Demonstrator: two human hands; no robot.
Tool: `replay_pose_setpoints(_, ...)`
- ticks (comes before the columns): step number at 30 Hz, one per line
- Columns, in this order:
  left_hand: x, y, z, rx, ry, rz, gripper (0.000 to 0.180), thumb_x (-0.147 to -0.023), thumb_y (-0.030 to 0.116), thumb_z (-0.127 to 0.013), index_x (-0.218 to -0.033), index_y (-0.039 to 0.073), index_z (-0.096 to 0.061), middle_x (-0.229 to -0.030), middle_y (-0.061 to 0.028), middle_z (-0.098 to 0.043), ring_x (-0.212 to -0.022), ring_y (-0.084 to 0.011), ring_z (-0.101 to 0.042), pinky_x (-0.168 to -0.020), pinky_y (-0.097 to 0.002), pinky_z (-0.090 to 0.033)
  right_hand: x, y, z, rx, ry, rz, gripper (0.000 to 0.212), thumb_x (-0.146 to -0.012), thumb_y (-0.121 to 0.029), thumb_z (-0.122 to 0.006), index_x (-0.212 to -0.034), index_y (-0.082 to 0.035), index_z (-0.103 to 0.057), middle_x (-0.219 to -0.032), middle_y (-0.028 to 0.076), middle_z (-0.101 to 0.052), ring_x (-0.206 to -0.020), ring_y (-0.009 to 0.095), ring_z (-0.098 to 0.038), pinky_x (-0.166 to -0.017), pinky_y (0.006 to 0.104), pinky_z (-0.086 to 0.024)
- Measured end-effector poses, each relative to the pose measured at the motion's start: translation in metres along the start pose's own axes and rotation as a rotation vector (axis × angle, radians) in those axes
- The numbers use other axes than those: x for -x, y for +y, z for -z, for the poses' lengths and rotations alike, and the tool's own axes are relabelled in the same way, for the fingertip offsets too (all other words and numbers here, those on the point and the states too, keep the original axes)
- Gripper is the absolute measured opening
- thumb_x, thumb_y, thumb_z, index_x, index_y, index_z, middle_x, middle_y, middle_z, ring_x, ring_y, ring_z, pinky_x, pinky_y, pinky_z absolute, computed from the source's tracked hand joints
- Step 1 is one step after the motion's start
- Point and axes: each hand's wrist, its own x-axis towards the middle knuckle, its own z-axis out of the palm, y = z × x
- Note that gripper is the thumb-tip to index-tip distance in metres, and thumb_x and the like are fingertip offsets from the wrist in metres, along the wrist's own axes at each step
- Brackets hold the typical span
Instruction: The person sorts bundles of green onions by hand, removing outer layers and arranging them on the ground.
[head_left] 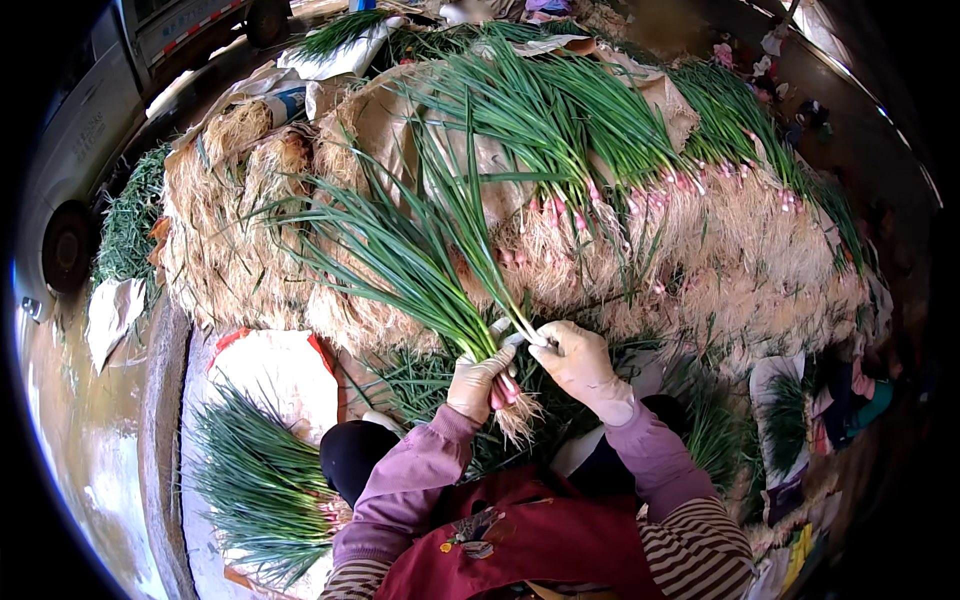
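Note:
My left hand [470,390], in a pale glove, is closed round a bunch of spring onions [425,295]. Their long green leaves fan out to the upper left, while pinkish bulbs and stringy roots hang below the fist. Just to its right, my gloved right hand [583,368] pinches the whitish lower end of a thin spring onion stalk [490,270] between thumb and fingers. Its leaves rise beside the bunch; whether it is one stalk or more I cannot tell. Loose green leaves [415,378] lie beneath both hands.
Ahead stands a broad heap of rooty spring onions [740,225], with green bunches [560,120] and sacking [385,110] on top. At the lower left, a pile of spring onions [260,480] lies by a white sack [280,375]. A vehicle [85,130] stands at the far left.

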Motion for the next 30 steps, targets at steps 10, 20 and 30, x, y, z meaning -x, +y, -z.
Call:
replay_pose_setpoints(10, 0.006, -0.002, -0.002, -0.094, 0.083, 0.016, 0.015, -0.082, 0.013, -0.064, -0.088, -0.001, -0.062, -0.062, -0.0119, -0.064, -0.032, -0.0118, -0.049, -0.025, -0.0198, -0.032, -0.047, -0.005, -0.037, -0.622, -0.092, -0.211, 0.017, -0.085, -0.012, -0.061, -0.091, 0.004, -0.063, -0.073, 0.004, -0.063, -0.069, 0.007, -0.054, -0.062, 0.0239, -0.046)
replay_pose_setpoints(20, 0.014, 0.007, 0.016, -0.200, 0.180, -0.145, 0.019, -0.085, 0.012, -0.061, -0.095, -0.004, -0.058, -0.065, -0.0127, -0.063, -0.037, -0.0117, -0.051, -0.030, -0.0194, -0.033, -0.019, 0.048, -0.041, 0.566, -0.831, -0.178, 0.030, -0.073, -0.027, -0.064, -0.090, -0.002, -0.067, -0.085, 0.020, -0.063, -0.073, 0.037, -0.062, -0.066, 0.0414, -0.049)
replay_pose_setpoints(30, 0.003, 0.007, 0.014, 0.050, 0.014, -0.103, 0.029, -0.086, 0.011, -0.059, -0.113, 0.004, -0.051, -0.069, -0.0055, -0.056, -0.051, -0.0153, -0.055, -0.044, -0.0257, -0.046, -0.188, 0.056, 0.094, 0.587, 0.151, -0.326, 0.029, -0.081, -0.024, -0.061, -0.100, -0.001, -0.063, -0.088, 0.019, -0.064, -0.075, 0.033, -0.062, -0.067, 0.0399, -0.048)
